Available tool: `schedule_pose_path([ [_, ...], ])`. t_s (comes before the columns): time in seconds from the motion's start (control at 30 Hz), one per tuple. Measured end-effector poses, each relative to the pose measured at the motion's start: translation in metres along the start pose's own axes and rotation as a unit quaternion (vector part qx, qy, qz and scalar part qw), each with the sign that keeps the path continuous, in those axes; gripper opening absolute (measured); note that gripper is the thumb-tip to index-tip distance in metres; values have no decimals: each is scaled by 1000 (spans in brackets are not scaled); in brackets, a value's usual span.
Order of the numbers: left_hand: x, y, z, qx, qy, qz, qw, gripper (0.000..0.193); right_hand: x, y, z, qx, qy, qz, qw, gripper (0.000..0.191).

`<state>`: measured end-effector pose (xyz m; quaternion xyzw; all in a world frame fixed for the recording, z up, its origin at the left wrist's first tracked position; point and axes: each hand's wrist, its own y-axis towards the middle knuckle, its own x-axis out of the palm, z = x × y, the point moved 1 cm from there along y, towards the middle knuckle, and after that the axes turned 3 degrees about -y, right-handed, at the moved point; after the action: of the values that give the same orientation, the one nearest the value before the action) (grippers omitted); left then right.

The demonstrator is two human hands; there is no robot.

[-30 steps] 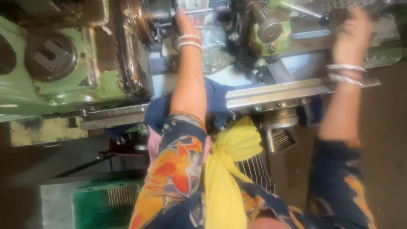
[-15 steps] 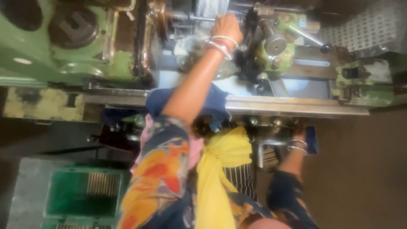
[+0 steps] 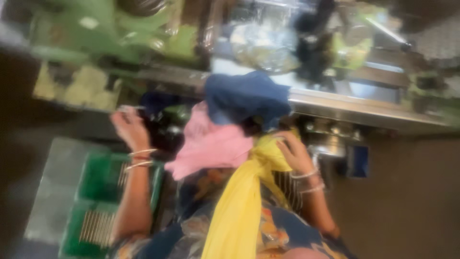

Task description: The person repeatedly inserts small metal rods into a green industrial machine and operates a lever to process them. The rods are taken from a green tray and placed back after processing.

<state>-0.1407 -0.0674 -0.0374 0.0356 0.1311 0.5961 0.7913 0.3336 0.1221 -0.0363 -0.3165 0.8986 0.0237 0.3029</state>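
The picture is blurred by motion. My left hand [image 3: 128,128], with bangles at the wrist, is raised beside a dark round handle [image 3: 163,130] on the machine's front; whether it holds anything cannot be told. My right hand [image 3: 294,152], also with bangles, has its fingers curled on the knot of a yellow scarf [image 3: 239,201] that hangs down my front. A pink cloth [image 3: 211,144] and a blue cloth [image 3: 247,96] lie between my hands, over the machine's edge.
A green lathe-like machine [image 3: 96,29] runs across the top, with a steel rail [image 3: 364,110] along its front. A green crate [image 3: 96,177] with several metal rods [image 3: 96,228] stands below my left arm on a grey platform [image 3: 48,192]. Dark floor lies to the right.
My left hand has come down from the top of the machine to the dark handle at its front. My right hand has moved from below the rail to the yellow scarf.
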Motion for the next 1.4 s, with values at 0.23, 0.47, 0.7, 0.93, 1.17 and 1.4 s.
schedule_pose_path([
  [0.23,-39,-93,6,248,190,-40,949,29,158,83,-155,107,345,-284,888,7],
  [0.47,-65,-86,39,278,181,-72,941,32,228,71,-224,198,310,-363,856,21],
  [0.7,-64,-79,8,346,193,-108,912,34,230,79,-224,266,339,-384,817,30],
  [0.93,-77,-60,-15,391,233,-357,816,35,215,74,-220,296,261,-590,704,17],
  [1.17,-33,-133,29,-108,-59,-39,992,46,263,58,-173,-169,226,-158,946,14],
  [1.4,-86,-150,-50,-248,129,-67,958,44,240,74,-172,159,251,-83,951,8],
])
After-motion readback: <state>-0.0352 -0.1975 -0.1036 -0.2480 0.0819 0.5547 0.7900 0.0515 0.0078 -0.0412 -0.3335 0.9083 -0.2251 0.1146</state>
